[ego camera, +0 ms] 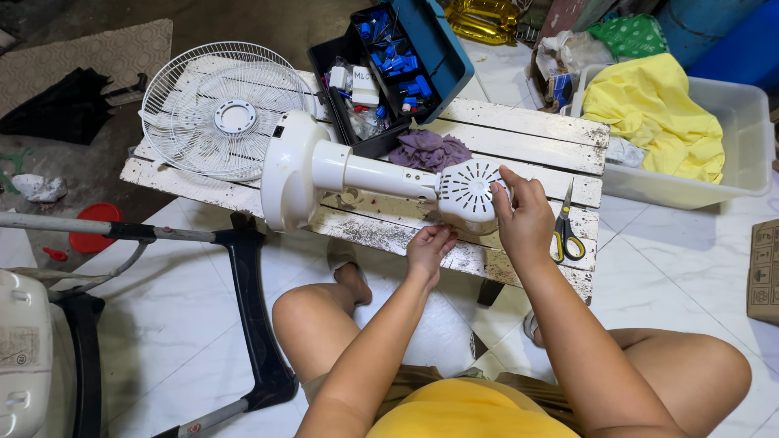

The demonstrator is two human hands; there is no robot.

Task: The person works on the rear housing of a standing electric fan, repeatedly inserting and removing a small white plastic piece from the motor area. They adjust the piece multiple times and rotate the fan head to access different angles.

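Here, one white fan body (357, 174) lies on its side across a worn white wooden table (535, 130): round base at left, neck, vented motor housing at right. Right hand (523, 219) grips the housing, fingers curled over its top edge; left hand (430, 247) cups it from below, fingers bent against the underside. One white wire fan guard (215, 109) lies flat behind. One grey tub (742, 162) holds yellow cloth (657, 113). One open blue toolbox (389, 69) holds small blue parts. One purple rag (428, 150); one pair of yellow-handled scissors (566, 231).

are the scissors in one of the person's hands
No, the scissors lie on the white wooden table beside the right hand, which touches the fan motor housing.
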